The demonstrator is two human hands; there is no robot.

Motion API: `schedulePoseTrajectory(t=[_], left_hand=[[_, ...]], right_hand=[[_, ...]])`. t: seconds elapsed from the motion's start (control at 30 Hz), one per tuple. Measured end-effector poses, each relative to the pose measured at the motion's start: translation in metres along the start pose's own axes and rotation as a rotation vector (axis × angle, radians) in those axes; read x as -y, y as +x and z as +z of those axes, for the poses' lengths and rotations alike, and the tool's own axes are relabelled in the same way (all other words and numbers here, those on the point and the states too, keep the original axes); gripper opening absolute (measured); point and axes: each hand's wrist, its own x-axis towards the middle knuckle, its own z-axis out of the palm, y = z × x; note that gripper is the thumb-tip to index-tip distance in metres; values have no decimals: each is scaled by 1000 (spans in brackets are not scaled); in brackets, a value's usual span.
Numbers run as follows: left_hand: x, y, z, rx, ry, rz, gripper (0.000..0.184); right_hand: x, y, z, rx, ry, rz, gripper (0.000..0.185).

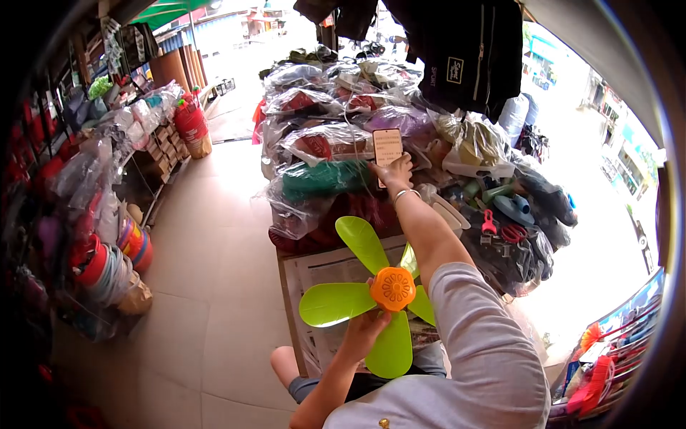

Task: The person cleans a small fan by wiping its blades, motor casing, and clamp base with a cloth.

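Observation:
A green fan with several blades and an orange hub (393, 289) is held over the newspaper-covered table edge (314, 268). My left hand (368, 330) grips it from below, close to the hub, with the fingers partly hidden behind the blades. Farther forward, my right hand (394, 174) is at a phone (388, 143) that stands upright against the plastic-wrapped goods, its screen lit with text. The fingers of my right hand lie across the lower part of the phone; whether they grip it or only touch it is unclear. A bracelet circles the right wrist.
Bagged goods (329, 139) are piled behind the phone. Red scissors (513, 233) lie on dark bags to the right. Black bags (464, 61) hang overhead. Shelves with wrapped wares and red buckets (87, 259) line the left, beside a tiled floor (179, 286).

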Motion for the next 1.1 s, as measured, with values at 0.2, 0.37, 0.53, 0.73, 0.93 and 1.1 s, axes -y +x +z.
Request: schedulePoseTrajectory(t=[0.2, 0.37, 0.53, 0.73, 0.93, 1.1], left_hand=[[-3, 1, 2, -1, -55, -20, 77], [-6, 0, 2, -12, -37, -38, 77], [0, 2, -6, 5, -19, 11, 78], [-8, 2, -12, 19, -48, -56, 79], [-23, 16, -24, 97, -96, -103, 78], [-11, 14, -72, 87, -130, -255, 65]], right_hand=[[-8, 6, 3, -71, 25, -97, 95], [-7, 6, 4, -63, 7, -103, 90], [1, 12, -3, 10, 23, -100, 98], [14, -15, -100, 253, 472, -597, 97], [-129, -102, -197, 182, 362, -1061, 38], [-242, -142, -193, 412, 183, -922, 51]])
